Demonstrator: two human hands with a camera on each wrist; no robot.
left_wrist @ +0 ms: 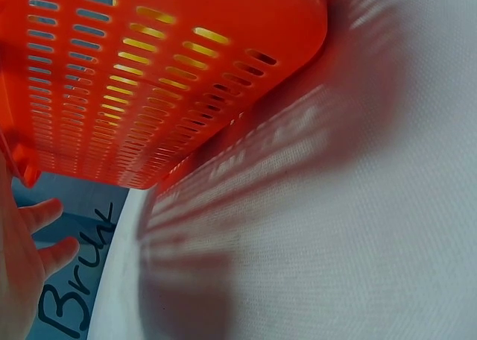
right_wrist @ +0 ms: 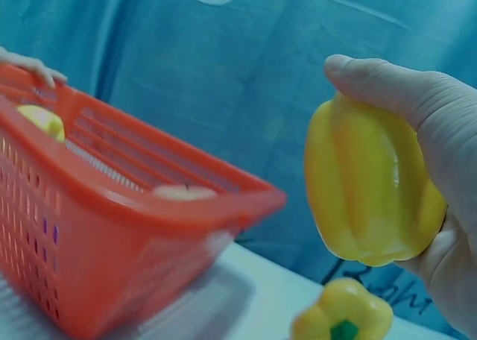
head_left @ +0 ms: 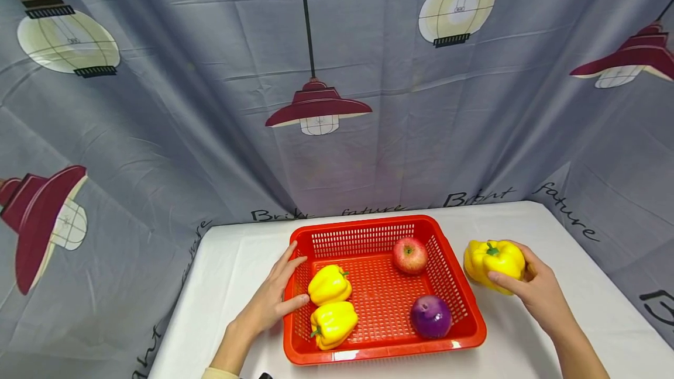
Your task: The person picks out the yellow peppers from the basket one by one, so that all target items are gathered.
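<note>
My right hand (head_left: 542,288) grips a yellow bell pepper (right_wrist: 373,183) to the right of the red plastic basket (head_left: 384,353), thumb on one side and fingers around the other. Under it in the right wrist view sits another yellow bell pepper (right_wrist: 343,314), stem towards the camera. My left hand (head_left: 271,294) rests on the basket's left rim, fingers spread and thumb over the edge. Inside the basket, two yellow bell peppers (head_left: 330,285) lie at the left, a red apple (head_left: 410,255) at the back right and a glossy round purple vegetable (head_left: 430,316) at the front right.
A white cloth (head_left: 226,262) covers the table under the basket. Behind and at the sides hangs a grey curtain (head_left: 210,104) printed with lamps and lettering. A small dark object (head_left: 265,375) shows at the front edge of the head view.
</note>
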